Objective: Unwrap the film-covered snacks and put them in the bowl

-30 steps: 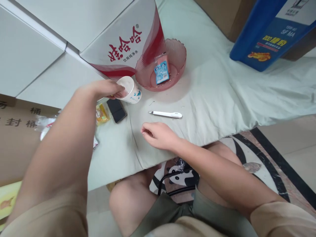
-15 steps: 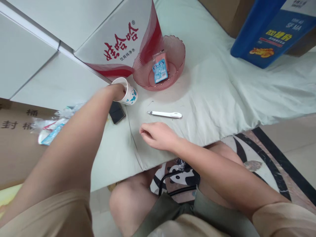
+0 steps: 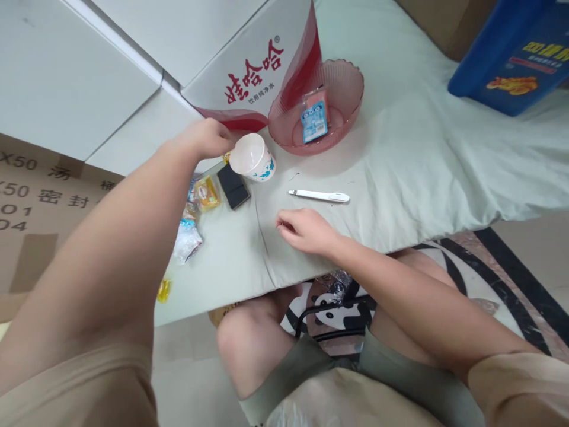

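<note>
My left hand [image 3: 211, 140] is closed just left of a white paper cup [image 3: 253, 157] with blue leaf prints. Its fingertips are hidden near the cup's rim, and a bit of yellow wrapper [image 3: 227, 158] shows beneath them. The cup stands upright and looks empty inside. My right hand [image 3: 306, 230] rests loosely curled on the pale green cloth [image 3: 413, 166], holding nothing. A slim white craft knife [image 3: 319, 196] lies just beyond it. Behind stands a pink ribbed bowl [image 3: 351, 112] containing a blue packet [image 3: 315, 121] and a pink packet [image 3: 326, 101].
A dark flat rectangular object [image 3: 233, 186] lies in front of the cup, beside a yellow snack packet [image 3: 207, 193] and a clear-and-blue wrapper [image 3: 187, 237]. White-and-red cartons [image 3: 253, 71] stand behind. A blue jug [image 3: 502, 71] is at back right, a brown carton [image 3: 53, 201] at left.
My left hand has come out of the cup and moved to its left side. The view has swung left, uncovering the packets by my left forearm. My right hand stays curled on the cloth.
</note>
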A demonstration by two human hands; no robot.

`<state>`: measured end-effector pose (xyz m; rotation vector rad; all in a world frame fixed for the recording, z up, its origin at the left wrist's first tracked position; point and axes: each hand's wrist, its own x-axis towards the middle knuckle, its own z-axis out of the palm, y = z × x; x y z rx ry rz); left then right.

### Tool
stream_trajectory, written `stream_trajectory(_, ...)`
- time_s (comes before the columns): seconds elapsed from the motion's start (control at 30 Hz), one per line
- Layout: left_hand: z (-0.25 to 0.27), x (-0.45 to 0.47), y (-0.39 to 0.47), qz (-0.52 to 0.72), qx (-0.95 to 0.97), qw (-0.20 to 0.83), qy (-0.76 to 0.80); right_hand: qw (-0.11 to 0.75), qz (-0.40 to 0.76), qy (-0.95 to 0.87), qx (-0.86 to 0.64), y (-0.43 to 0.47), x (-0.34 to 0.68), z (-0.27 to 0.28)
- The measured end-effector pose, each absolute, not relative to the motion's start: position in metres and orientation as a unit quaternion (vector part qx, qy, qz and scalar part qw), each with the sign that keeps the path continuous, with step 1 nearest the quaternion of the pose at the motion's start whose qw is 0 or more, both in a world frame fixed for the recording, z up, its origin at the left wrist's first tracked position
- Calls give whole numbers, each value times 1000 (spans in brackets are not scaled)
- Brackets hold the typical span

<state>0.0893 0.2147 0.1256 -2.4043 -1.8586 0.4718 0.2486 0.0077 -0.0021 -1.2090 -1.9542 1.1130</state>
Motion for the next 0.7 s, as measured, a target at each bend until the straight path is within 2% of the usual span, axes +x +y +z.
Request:
stream_trajectory(0.13,144,40,183,188,-709,92,-674,286,409,-742,-447,6,245,-5)
stream_trajectory(0.33,149,-69,121,212,-649,88,-725,251,391,-766,-445,-2,236,-6)
stream_trajectory(0.43,129,-109,86,195,-641,66,-739,226,385,-777,-443,-8,231,-9)
stream_trajectory(0.6,71,-144,38,175,-666,-28,-724,167,349,-815,-431,-17,223,-16)
stream_trajectory(0.7,51,-152,19,115,-673,-35,-729,149,326,-829,-429,-22,223,-18)
